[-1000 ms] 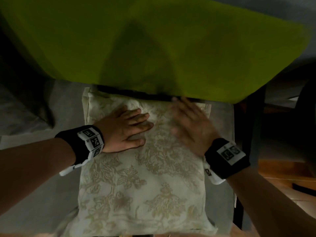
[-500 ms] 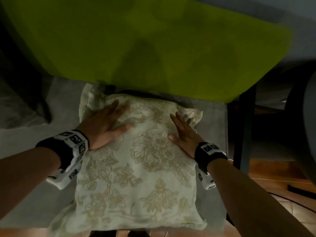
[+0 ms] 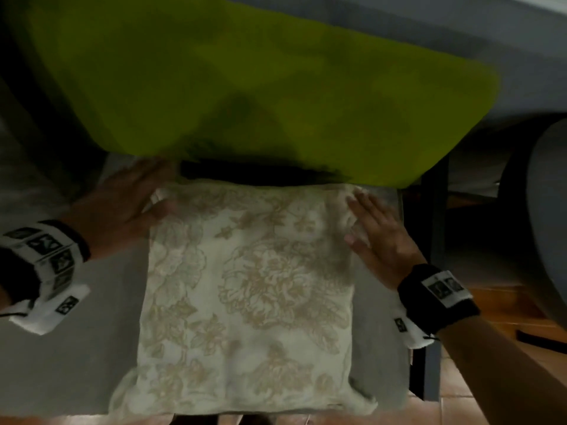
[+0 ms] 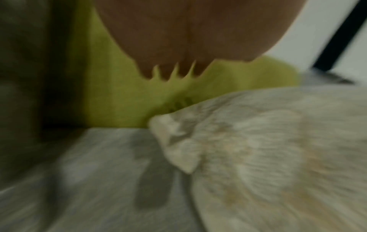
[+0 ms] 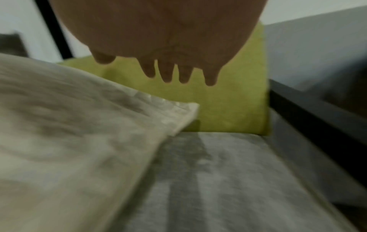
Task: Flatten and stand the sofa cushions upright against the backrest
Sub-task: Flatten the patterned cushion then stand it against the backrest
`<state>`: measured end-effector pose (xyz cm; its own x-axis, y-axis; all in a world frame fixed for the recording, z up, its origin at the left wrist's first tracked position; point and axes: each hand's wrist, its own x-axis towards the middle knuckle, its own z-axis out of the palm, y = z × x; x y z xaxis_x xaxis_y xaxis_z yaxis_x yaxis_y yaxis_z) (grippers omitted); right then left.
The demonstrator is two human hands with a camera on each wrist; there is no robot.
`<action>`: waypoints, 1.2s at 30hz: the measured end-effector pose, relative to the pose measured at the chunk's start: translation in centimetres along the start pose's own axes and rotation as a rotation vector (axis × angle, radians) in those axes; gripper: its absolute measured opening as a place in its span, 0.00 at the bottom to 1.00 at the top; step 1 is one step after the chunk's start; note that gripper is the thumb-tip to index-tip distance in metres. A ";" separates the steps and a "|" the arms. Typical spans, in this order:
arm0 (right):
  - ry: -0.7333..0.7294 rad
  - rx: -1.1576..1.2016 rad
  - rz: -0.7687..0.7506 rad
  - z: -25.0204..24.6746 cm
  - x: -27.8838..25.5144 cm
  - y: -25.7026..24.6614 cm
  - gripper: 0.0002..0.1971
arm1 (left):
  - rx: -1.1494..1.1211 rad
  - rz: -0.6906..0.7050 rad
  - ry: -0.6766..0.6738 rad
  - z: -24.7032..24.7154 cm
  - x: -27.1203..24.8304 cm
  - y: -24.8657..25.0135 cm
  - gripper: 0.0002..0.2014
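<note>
Both hands have slid outward to the far corners of the floral cushion (image 3: 248,289), lying flat on the grey seat (image 3: 92,332) below the green cushion (image 3: 260,81), left hand (image 3: 122,207) and right hand (image 3: 380,240) open-fingered, gripping nothing.

Grey seat (image 3: 101,317) bare beside cushion (image 3: 245,286) both sides.

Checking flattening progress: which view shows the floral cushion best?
The head view: the whole floral cushion lies flat on the grey seat, a hand at each far corner. The left wrist view shows only one blurred corner; the right wrist view shows another corner and part of its face.
</note>
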<state>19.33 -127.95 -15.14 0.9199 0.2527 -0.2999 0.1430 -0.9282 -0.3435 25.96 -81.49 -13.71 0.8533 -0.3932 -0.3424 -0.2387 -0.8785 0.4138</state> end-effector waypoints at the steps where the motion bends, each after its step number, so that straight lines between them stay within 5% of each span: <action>1: 0.030 -0.008 -0.132 0.1 0.0 -2.0 0.35 | 0.027 0.178 0.016 -0.3 -0.4 1.6 0.39; 3: 0.047 -0.016 -0.358 1.6 -0.5 -6.1 0.36 | 0.140 0.507 -0.024 0.9 -1.3 4.3 0.34; 5: -0.008 -0.012 -0.413 4.1 -1.4 -9.0 0.36 | 0.237 0.632 -0.135 3.8 -2.4 5.9 0.34; 14: -0.189 -0.089 -0.060 10.3 -2.6 -6.8 0.38 | 0.275 0.426 -0.243 9.2 -2.2 5.2 0.38; 22: -0.339 0.043 0.204 7.5 -3.5 -5.4 0.45 | 0.249 0.265 -0.400 6.7 -3.3 2.5 0.46; 25: -0.264 0.104 0.403 5.7 -5.1 -5.1 0.49 | 0.096 0.128 -0.339 5.5 -4.1 3.1 0.48; 27: -0.103 0.096 0.376 4.6 -7.0 -6.1 0.44 | -0.024 0.124 -0.181 4.9 -5.7 4.6 0.47; 29: 0.040 0.108 0.153 4.3 -9.4 -8.5 0.39 | -0.039 0.309 -0.056 5.2 -7.9 6.2 0.41; 30: 0.078 0.126 0.004 4.9 -10.4 -9.5 0.38 | -0.018 0.408 -0.037 6.0 -9.0 6.6 0.38; 32: 0.067 0.133 -0.163 7.7 -11.8 -9.9 0.37 | 0.032 0.395 -0.111 8.3 -10.6 6.2 0.36; 36: -0.099 0.189 0.081 12.9 -13.3 -7.5 0.44 | 0.023 0.154 -0.168 12.2 -11.5 3.3 0.46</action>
<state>1.28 -120.87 -20.05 0.8837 0.2135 -0.4165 -0.0097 -0.8813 -0.4724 9.70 -83.17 -18.74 0.7174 -0.5611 -0.4129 -0.3721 -0.8097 0.4538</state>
